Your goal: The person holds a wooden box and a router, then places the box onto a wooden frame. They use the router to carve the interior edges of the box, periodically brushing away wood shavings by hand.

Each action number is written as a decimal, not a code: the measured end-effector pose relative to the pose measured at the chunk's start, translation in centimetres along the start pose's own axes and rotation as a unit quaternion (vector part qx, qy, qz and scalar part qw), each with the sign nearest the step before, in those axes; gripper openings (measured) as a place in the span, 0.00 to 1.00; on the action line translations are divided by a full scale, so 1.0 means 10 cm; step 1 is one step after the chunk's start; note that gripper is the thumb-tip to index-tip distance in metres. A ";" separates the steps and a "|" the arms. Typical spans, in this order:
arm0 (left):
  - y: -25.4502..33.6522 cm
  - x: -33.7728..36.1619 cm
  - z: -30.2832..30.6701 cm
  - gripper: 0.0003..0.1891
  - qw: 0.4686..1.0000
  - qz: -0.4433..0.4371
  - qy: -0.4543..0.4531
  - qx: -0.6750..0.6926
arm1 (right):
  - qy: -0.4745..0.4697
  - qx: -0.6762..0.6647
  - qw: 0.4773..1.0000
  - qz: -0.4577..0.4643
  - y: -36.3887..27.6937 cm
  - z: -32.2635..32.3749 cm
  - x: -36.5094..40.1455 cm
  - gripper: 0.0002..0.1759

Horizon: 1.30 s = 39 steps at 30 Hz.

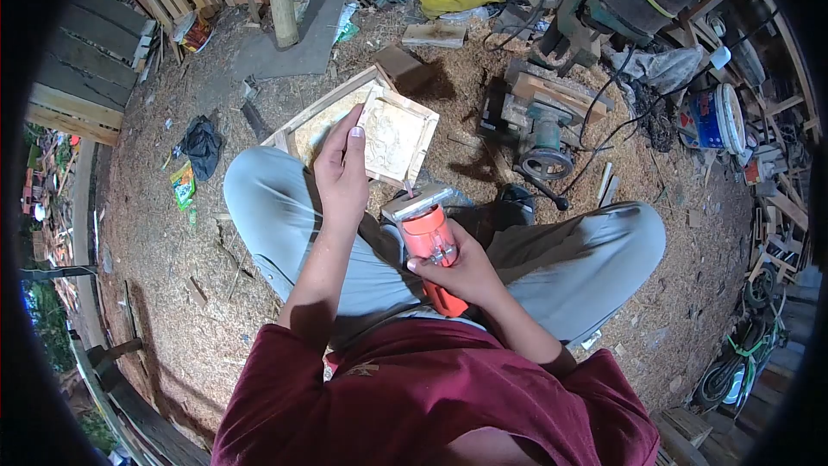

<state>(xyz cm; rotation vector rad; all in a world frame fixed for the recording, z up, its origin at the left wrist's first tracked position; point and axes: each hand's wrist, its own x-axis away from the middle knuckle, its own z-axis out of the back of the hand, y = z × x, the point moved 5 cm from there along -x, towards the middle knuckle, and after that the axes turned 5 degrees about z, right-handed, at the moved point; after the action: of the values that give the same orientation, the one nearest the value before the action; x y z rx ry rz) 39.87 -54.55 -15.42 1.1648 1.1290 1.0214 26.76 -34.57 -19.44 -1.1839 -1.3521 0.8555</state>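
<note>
My right hand (463, 266) is wrapped round the body of an orange power tool (426, 246) held between my legs. A flat metal base plate (417, 204) sits at the tool's far end, with a thin blade or bit beyond it. That tip is close to the near corner of a small wooden frame with a pale panel (394, 138). My left hand (342, 160) grips the frame's left edge, thumb on top. Behind it lies a larger wooden frame (321, 112), partly covered by the hand and the small frame.
A bench machine with a round handwheel (546, 155) stands on the sawdust floor at the right, with black cables near it. A paint bucket (729, 119) is farther right. A black plastic bag (201, 147) lies at the left. A wooden post (280, 0) rises at the back.
</note>
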 end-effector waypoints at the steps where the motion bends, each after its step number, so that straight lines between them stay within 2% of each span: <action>1: 0.00 0.00 0.00 0.19 1.000 0.002 0.000 -0.003 | 0.000 0.002 1.000 0.002 0.01 0.00 0.00 0.36; 13: 0.05 0.00 -0.02 0.20 1.000 -0.004 0.000 -0.015 | 0.005 0.011 1.000 0.010 0.02 0.01 0.00 0.37; 22: -0.02 -0.03 0.01 0.20 0.999 0.018 0.010 0.035 | 0.007 0.021 1.000 0.004 0.00 0.02 0.00 0.37; 39: 0.04 0.00 0.01 0.20 1.000 -0.004 0.009 -0.006 | 0.002 0.000 1.000 -0.004 0.00 0.00 0.00 0.37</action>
<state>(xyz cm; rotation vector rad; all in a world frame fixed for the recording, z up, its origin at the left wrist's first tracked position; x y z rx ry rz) 39.95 -54.54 -15.06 1.1435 1.1388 1.0331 26.80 -34.55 -19.48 -1.1784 -1.3538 0.8470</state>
